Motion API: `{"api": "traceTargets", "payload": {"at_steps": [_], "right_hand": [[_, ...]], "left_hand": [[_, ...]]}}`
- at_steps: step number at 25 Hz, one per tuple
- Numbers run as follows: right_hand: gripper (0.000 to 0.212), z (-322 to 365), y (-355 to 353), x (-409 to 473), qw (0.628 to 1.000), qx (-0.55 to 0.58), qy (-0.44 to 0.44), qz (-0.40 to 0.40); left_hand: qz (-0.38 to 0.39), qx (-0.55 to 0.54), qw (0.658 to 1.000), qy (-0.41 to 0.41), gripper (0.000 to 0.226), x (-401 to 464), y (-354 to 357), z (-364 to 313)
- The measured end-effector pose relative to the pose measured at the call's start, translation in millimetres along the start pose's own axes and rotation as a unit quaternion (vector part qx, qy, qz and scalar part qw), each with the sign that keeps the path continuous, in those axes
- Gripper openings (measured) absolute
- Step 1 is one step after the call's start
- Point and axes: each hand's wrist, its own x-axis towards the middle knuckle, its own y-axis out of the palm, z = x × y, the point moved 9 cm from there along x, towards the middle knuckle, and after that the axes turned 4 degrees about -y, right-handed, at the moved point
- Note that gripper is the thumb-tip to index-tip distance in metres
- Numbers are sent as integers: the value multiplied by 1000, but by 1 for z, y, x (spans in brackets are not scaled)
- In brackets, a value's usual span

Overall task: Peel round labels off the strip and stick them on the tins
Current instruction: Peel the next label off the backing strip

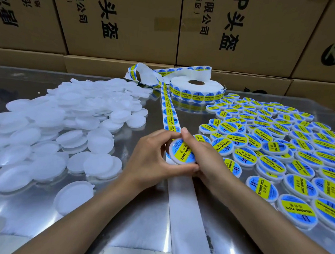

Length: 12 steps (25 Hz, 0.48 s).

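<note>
While both hands meet near the middle of the bench, the fingers of the left hand (153,155) curl around the near-left rim of a white tin (181,152), thumb under its near edge, and the right hand (198,150) clamps the same tin from the right, its thumb lying across the far part of the round label (183,150) that sits on the tin's face, blue with a yellow band reading SOLDERING PASTE. The tin is tilted and lifted off the surface, directly over the label strip (170,115). That strip runs from the hands toward the far edge of the bench, still carrying labels, and joins the label roll (196,89) lying flat near the far edge. Toward the near edge the bare backing paper (184,216) stretches between the forearms. Left of the strip lies a heap of unlabelled white tins (65,120), spreading to the left edge. Right of the strip, labelled tins (279,145) are packed side by side out to the right edge. Cardboard boxes (130,22) with black print stand stacked behind the far edge of the shiny metal bench (137,219)
</note>
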Motion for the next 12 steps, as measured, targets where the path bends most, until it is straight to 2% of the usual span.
{"api": "traceTargets", "payload": {"at_steps": [4,6,10,12], "right_hand": [[56,-7,-12,3,997,25,21,-74],[56,-4,-11,2,998,29,25,-52],[40,6,-8,-1,997,-75,-3,36],[41,11,-19,3,993,-113,-34,16]], "left_hand": [[17,31,999,11,60,1,4,-2],[17,31,999,19,62,1,3,-2],[5,20,1000,-16,68,3,-2,15],[30,39,997,-54,75,2,3,28]]}}
